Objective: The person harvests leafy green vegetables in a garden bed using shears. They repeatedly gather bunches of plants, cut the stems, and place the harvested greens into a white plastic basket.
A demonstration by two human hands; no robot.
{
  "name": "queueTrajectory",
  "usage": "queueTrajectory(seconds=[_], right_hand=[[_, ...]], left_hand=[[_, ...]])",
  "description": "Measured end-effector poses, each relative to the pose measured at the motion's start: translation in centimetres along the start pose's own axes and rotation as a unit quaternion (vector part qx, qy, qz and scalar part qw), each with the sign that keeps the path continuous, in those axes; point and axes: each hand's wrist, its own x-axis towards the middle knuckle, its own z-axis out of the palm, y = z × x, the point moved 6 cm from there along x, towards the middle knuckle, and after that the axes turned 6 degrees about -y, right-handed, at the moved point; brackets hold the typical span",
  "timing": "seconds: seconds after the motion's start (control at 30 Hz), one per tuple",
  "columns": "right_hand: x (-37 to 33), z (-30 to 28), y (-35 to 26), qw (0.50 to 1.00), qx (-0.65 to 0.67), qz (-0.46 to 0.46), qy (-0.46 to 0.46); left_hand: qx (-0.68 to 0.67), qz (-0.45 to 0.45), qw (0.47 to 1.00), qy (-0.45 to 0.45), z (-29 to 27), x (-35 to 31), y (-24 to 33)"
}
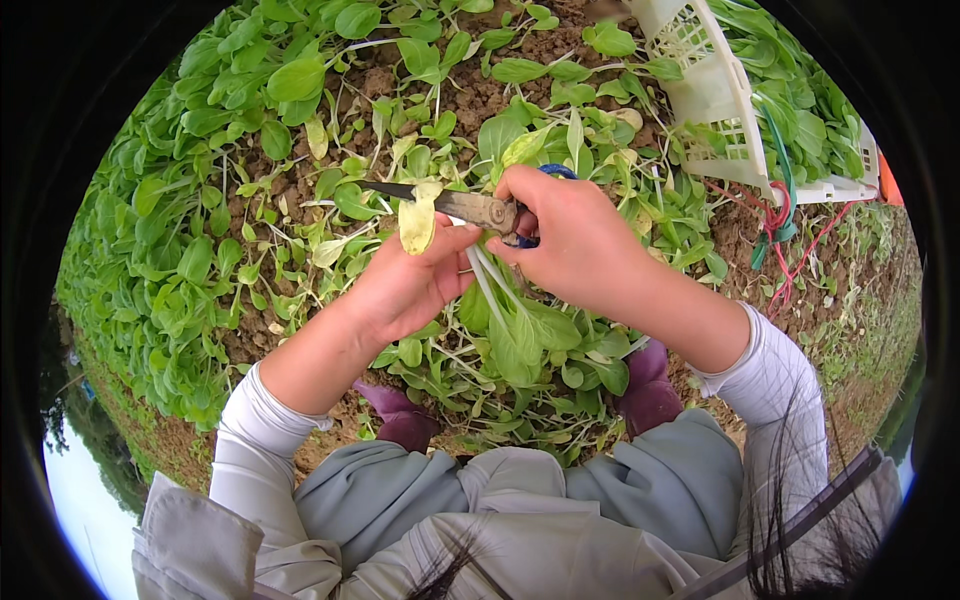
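Observation:
My right hand [578, 238] is closed round the blue handles of a pair of scissors [485, 210], whose worn, dark blades point left. Just below the blades, my left hand [408, 285] pinches the pale stem end of a leafy green plant [522, 342]. Its white stalks slope down to the right and its leaves hang toward me. A pale yellow leaf [417, 222] lies against the scissors' blade, above the left fingertips. Whether the blades touch the stem is hidden by my fingers. Loose cut leaves [485, 395] cover the soil beneath both hands.
A white plastic crate [740, 100] filled with greens stands at the far right, with red and green cords [778, 225] tied to it. Dense leafy plants [160, 250] grow on the left. My purple boots [648, 390] are planted close below the hands.

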Motion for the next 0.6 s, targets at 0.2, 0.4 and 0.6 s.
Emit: queueTrajectory(seconds=[0.2,0.4,0.6], right_hand=[[0.5,-1.1,1.5,0.958,0.270,0.090,-0.029],[0.2,-4.6,1.5,0.974,-0.210,0.068,0.056],[-0.4,-0.5,2.3,0.985,0.127,0.111,-0.037]], left_hand=[[-0.052,0.006,0.998,0.025,-1.9,0.1,0.0],[-0.125,0.060,0.989,-0.045,-1.9,0.0,1.2],[-0.153,0.107,0.977,-0.103,-0.1,0.2,1.7]])
